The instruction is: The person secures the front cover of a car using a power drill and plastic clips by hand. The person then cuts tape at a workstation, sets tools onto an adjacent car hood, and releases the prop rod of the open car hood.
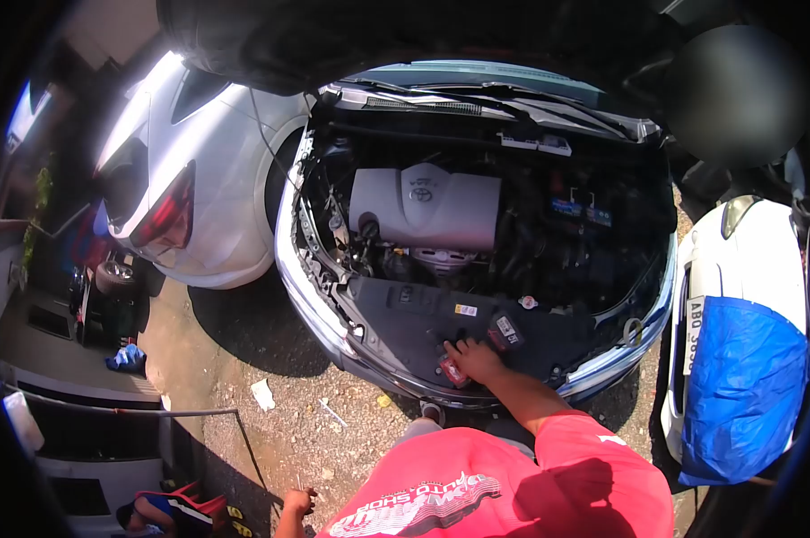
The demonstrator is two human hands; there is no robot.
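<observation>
My right hand (479, 360) reaches over the front edge of the open engine bay, fingers curled round a small red box (453, 371) on the black radiator cover (391, 318). Just beyond it lies a dark box with red and white print (505, 334). Low on the left, my left hand (297, 502) hangs over the ground away from the car. Its fingers are bent together, and a thin thing may be between them, too small to name.
A grey engine cover (426, 206) and a battery (580, 212) sit deeper in the bay. The raised hood (405, 45) hangs overhead. A white car (217, 170) stands left; another, with a blue tarp (746, 386), stands right. A thin metal rail (154, 412) crosses lower left.
</observation>
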